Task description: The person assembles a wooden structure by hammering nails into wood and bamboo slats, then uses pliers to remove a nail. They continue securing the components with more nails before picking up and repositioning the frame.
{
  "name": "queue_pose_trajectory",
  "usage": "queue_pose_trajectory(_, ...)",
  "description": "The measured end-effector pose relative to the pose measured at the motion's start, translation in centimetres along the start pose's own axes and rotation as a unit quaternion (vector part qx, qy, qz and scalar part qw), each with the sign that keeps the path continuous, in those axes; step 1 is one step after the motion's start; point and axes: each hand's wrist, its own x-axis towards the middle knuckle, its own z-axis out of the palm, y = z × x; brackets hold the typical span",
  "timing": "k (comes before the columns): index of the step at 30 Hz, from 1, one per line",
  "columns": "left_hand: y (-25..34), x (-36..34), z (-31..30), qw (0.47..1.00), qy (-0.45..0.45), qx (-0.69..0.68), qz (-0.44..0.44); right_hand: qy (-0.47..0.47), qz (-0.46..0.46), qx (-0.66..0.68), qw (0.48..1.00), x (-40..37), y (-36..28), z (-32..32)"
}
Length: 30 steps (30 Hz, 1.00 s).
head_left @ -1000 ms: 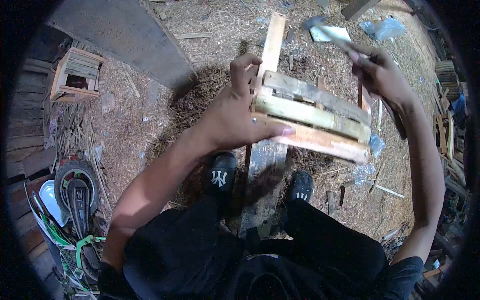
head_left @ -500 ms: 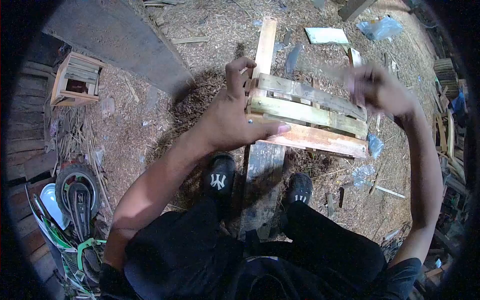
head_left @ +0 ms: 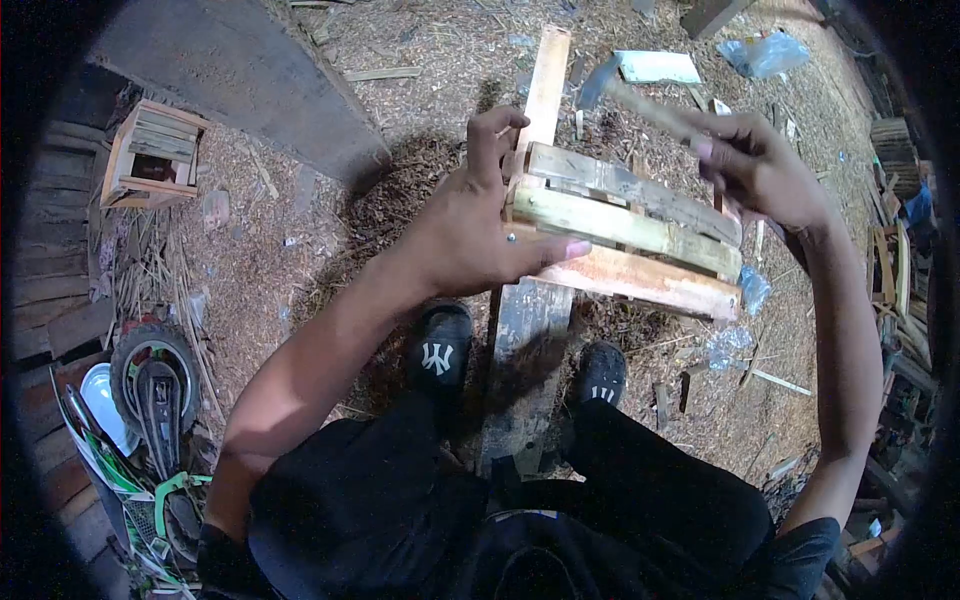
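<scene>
A small slatted wooden crate [head_left: 640,227] rests on a plank bench [head_left: 520,370] between my legs. My left hand [head_left: 463,225] grips the crate's left end. Its thumb lies along a near slat and its index finger bends over the far side. In my right hand [head_left: 765,165] is a hammer [head_left: 655,112], held by its handle above the crate's right end. The hammer's head points to the far left, over the floor beyond the slats. A pale upright board [head_left: 547,85] stretches away from the crate's far left corner.
At left stands another small wooden box [head_left: 150,165], near a wide dark beam [head_left: 250,85]. A green and black motorbike [head_left: 160,420] is below it. Wood shavings cover the floor, with a plastic bag [head_left: 765,55] and a white board [head_left: 657,67] at the back.
The hammer, blurred before, has moved up and away from the crate and shows more clearly. The crate and my left hand have shifted slightly to the right.
</scene>
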Motion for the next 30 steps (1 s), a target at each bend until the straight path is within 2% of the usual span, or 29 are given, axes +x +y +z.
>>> queue_pose_trajectory(2, 0.0, 0.1, -0.1, 0.998, 0.022, 0.059, 0.016, 0.146, 0.018, 0.148, 0.978, 0.3, 0.0, -0.4)
queue_pose_trajectory(4, 0.2, 0.0, -0.2, 0.998, 0.026, 0.062, 0.020, 0.161, 0.005, 0.187, 0.969, -0.2, -0.9, -0.4)
queue_pose_trajectory(6, 0.2, -0.1, -0.2, 0.997, 0.024, 0.068, 0.022, -0.050, 0.045, 0.008, 0.998, -1.3, -2.1, -0.1)
queue_pose_trajectory(7, -0.1, -0.2, 0.1, 0.996, 0.027, 0.070, 0.038, -0.062, -0.044, -0.039, 0.996, -0.6, -0.5, 0.5)
queue_pose_trajectory(8, -0.3, -0.2, 0.3, 0.996, 0.028, 0.071, 0.055, -0.061, -0.043, -0.036, 0.997, -0.6, -0.4, 0.5)
queue_pose_trajectory(10, 0.1, 0.0, -0.1, 0.998, 0.017, 0.055, 0.036, -0.004, 0.012, 0.018, 1.000, -0.6, -0.8, 0.4)
queue_pose_trajectory(11, 0.2, 0.1, -0.3, 0.999, 0.010, 0.040, 0.019, 0.060, 0.014, 0.090, 0.994, -0.5, -1.3, 0.8)
queue_pose_trajectory(12, 0.2, 0.1, -0.2, 0.999, 0.011, 0.040, 0.020, 0.060, 0.014, 0.088, 0.994, -0.3, -0.9, 0.7)
queue_pose_trajectory(14, 0.2, 0.0, -0.1, 0.999, 0.009, 0.049, 0.020, 0.189, -0.018, 0.071, 0.979, 0.2, 0.5, 0.5)
queue_pose_trajectory(15, 0.0, -0.1, -0.1, 0.998, 0.008, 0.050, 0.021, 0.088, 0.063, 0.015, 0.994, -0.7, -1.2, 0.3)
queue_pose_trajectory(16, -0.4, -0.2, 0.1, 0.997, 0.016, 0.058, 0.038, -0.032, 0.023, 0.051, 0.998, -1.5, -2.3, 0.6)
queue_pose_trajectory(18, -0.4, -0.2, 0.1, 0.996, 0.024, 0.065, 0.054, -0.095, 0.033, 0.037, 0.994, -1.5, -2.3, -0.5)
queue_pose_trajectory(19, 0.0, -0.2, -0.1, 0.998, 0.013, 0.049, 0.020, -0.097, 0.036, 0.040, 0.994, -1.2, -1.6, -0.4)
queue_pose_trajectory(21, 0.0, 0.0, -0.2, 0.999, 0.006, 0.037, -0.011, 0.068, -0.021, 0.056, 0.996, -0.1, -0.3, -0.1)
queue_pose_trajectory(22, -0.3, 0.0, 0.1, 0.999, 0.007, 0.040, -0.002, 0.069, -0.021, 0.056, 0.996, -0.1, -0.2, 0.0)
queue_pose_trajectory(24, -0.2, 0.2, 0.1, 0.999, 0.011, 0.041, 0.009, 0.186, 0.043, 0.034, 0.981, 0.0, -0.3, 0.1)
queue_pose_trajectory(25, 0.2, 0.2, -0.1, 1.000, -0.004, 0.006, -0.015, 0.179, 0.110, 0.004, 0.978, -0.8, -1.2, 1.0)
queue_pose_trajectory(26, 0.4, 0.2, -0.3, 0.999, -0.020, -0.029, -0.041, 0.180, 0.110, 0.005, 0.977, -1.0, -1.5, 0.7)
queue_pose_trajectory(28, 0.0, 0.1, -0.1, 1.000, -0.014, -0.012, -0.012, -0.071, 0.051, 0.004, 0.996, -1.2, -1.9, -0.2)
queue_pose_trajectory(30, 0.0, 0.0, 0.0, 1.000, -0.009, 0.004, 0.014, -0.050, 0.019, 0.022, 0.998, -0.5, -0.2, 0.0)
